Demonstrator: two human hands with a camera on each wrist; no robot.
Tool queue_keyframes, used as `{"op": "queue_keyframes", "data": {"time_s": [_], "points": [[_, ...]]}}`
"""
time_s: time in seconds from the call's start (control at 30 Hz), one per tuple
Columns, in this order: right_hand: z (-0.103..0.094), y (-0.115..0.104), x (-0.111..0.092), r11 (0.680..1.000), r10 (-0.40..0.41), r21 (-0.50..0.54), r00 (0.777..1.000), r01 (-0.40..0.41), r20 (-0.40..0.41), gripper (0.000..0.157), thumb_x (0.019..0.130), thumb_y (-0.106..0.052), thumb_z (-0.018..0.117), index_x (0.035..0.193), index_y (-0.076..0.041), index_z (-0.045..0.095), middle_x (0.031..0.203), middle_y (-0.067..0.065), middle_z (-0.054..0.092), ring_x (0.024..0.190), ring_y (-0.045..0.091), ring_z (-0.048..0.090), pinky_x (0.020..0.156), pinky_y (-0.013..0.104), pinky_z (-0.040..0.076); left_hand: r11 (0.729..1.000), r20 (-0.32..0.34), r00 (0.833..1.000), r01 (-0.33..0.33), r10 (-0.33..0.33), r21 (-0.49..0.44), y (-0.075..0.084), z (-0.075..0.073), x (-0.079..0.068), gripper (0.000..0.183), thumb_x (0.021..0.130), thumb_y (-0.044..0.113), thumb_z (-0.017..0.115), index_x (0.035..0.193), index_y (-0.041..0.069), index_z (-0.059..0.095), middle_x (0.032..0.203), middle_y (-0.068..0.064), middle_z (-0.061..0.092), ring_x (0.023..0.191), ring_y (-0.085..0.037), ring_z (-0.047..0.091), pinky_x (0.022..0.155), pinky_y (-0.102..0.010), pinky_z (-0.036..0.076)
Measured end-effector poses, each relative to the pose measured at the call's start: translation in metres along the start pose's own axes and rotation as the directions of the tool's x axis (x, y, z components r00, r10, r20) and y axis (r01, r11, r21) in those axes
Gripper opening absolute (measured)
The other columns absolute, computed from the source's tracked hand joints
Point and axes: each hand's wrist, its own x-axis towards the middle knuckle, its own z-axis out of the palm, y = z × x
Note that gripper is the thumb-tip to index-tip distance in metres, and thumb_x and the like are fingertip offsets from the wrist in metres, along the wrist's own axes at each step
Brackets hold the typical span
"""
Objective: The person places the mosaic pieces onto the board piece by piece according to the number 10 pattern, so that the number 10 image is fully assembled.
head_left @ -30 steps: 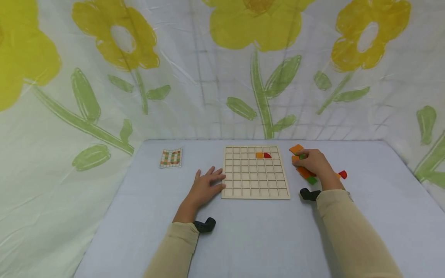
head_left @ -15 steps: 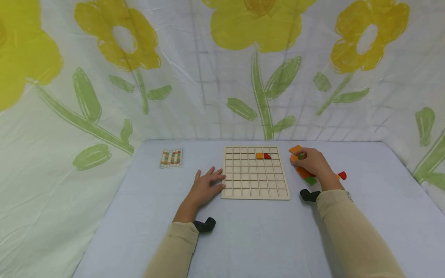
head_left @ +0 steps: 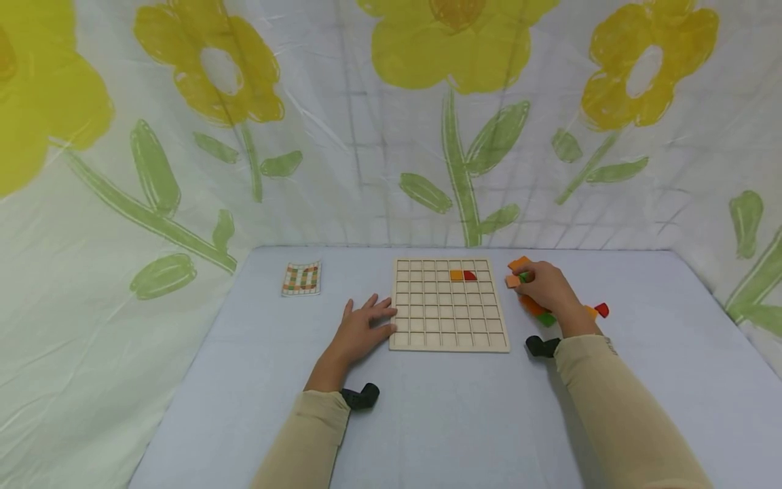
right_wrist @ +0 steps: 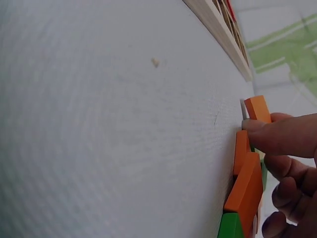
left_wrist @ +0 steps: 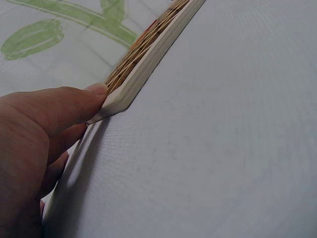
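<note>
A pale wooden grid board (head_left: 449, 319) lies flat on the table. One yellow-orange square tile (head_left: 456, 275) and a red quarter-round tile (head_left: 470, 275) sit side by side in its upper cells. My left hand (head_left: 364, 331) rests at the board's left edge, fingers spread; the left wrist view has the thumb (left_wrist: 84, 105) on its near corner. To the right of the board, my right hand (head_left: 546, 288) pinches an orange square tile (right_wrist: 258, 108) between thumb and index finger. Its other fingers curl above the pile of orange (right_wrist: 246, 186) and green tiles (right_wrist: 230, 227), partly hiding them.
A small pattern card (head_left: 301, 279) with coloured squares lies left of the board. Another red tile (head_left: 602, 310) and a yellow-orange tile (head_left: 590, 312) lie beyond the right wrist. A flower-printed curtain (head_left: 342, 156) stands behind the table.
My right hand has drawn the orange square tile slightly left, away from the pile. The left hand and the board have stayed put.
</note>
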Motion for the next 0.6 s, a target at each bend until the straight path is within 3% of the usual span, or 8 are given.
{"op": "queue_keyframes", "data": {"time_s": [0.3, 0.43, 0.6], "points": [[-0.0022, 0.0018, 0.001, 0.999, -0.017, -0.05, 0.999, 0.015, -0.036, 0.059, 0.091, -0.027, 0.068, 0.142, -0.002, 0.049, 0.139, 0.032, 0.035, 0.115, 0.043, 0.043, 0.1, 0.06, 0.043, 1.0, -0.013, 1.0, -0.026, 0.025, -0.008, 0.0004, -0.0007, -0.0016, 0.038, 0.092, 0.036, 0.069, 0.127, 0.02, 0.068, 0.148, 0.005, 0.049, 0.149, -0.02, 0.029, 0.124, -0.055, -0.006], [-0.0055, 0.0042, 0.0005, 0.999, 0.01, -0.04, 1.0, -0.01, -0.007, 0.064, 0.092, -0.027, 0.067, 0.144, 0.002, 0.045, 0.142, 0.033, 0.037, 0.123, 0.046, 0.04, 0.107, 0.062, 0.038, 1.0, -0.014, 1.0, -0.022, 0.022, -0.011, 0.0018, -0.0011, -0.0024, 0.038, 0.092, 0.035, 0.07, 0.127, 0.02, 0.068, 0.148, 0.005, 0.049, 0.149, -0.019, 0.028, 0.124, -0.054, -0.007], [-0.0067, 0.0069, 0.0013, 0.999, 0.027, -0.033, 1.0, -0.027, 0.001, 0.055, 0.093, -0.021, 0.067, 0.141, 0.002, 0.05, 0.136, 0.029, 0.05, 0.12, 0.042, 0.049, 0.105, 0.059, 0.043, 1.0, -0.015, 1.0, -0.015, 0.015, -0.011, 0.002, -0.0006, -0.0027, 0.038, 0.091, 0.035, 0.07, 0.127, 0.02, 0.068, 0.148, 0.006, 0.049, 0.149, -0.019, 0.028, 0.124, -0.053, -0.007]]}}
